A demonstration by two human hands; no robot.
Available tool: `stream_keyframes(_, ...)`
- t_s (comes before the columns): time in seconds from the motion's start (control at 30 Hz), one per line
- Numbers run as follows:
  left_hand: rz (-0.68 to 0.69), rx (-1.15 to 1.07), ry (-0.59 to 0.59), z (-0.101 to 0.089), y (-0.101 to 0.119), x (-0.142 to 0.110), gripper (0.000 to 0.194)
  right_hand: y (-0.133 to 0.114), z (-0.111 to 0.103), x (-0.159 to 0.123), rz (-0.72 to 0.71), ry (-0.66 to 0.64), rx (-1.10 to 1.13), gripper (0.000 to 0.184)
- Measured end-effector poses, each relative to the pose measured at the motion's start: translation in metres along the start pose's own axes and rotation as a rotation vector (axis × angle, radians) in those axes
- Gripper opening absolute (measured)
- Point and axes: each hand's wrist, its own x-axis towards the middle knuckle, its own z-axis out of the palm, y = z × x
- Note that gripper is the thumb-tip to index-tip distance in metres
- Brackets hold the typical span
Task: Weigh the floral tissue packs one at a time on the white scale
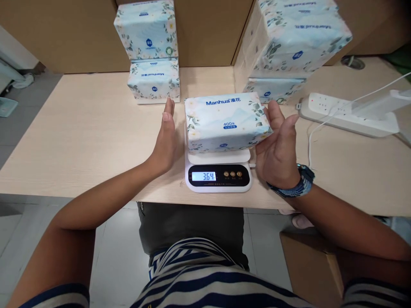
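Observation:
A pale blue tissue pack (224, 122) printed "Manhua" lies on a white kitchen scale (218, 175) whose display reads 364. My left hand (165, 139) stands edge-on with fingers stretched out, a small gap away from the pack's left end. My right hand (278, 147) is open too, palm facing the pack's right end, fingertips at or just off its corner. A blue watch is on my right wrist.
Two stacked tissue packs (150, 53) stand at the back left of the wooden table (80, 128). A larger stack (289, 47) stands back right. A white power strip (340, 113) with a cable lies at the right. Cardboard boxes line the back; another box (311, 265) sits on the floor.

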Motion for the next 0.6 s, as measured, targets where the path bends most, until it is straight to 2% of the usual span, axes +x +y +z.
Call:
stream_keyframes(0.07,-0.01,-0.001,-0.009,0.0001,0.0007,-0.0003,0.104,-0.0009,0.0011,0.0002,0.008,0.02,0.018,0.09)
stream_keyframes(0.2,0.003,-0.006,-0.002,0.0009,-0.0004,0.0012,0.103,-0.0046,0.0015,0.001,0.006,0.02,0.016,0.083)
stream_keyframes(0.33,0.009,-0.005,0.006,0.0021,-0.0019,0.0015,0.103,-0.004,0.0006,0.0016,0.004,0.019,0.017,0.088)
stream_keyframes(0.5,0.0,-0.012,0.012,0.0016,-0.0036,0.0005,0.099,-0.0013,0.0014,0.0017,0.037,0.022,0.038,0.08)
stream_keyframes(0.6,0.03,-0.002,0.024,0.0016,-0.0045,0.001,0.098,-0.0021,0.0015,0.0022,0.012,0.02,0.03,0.089)
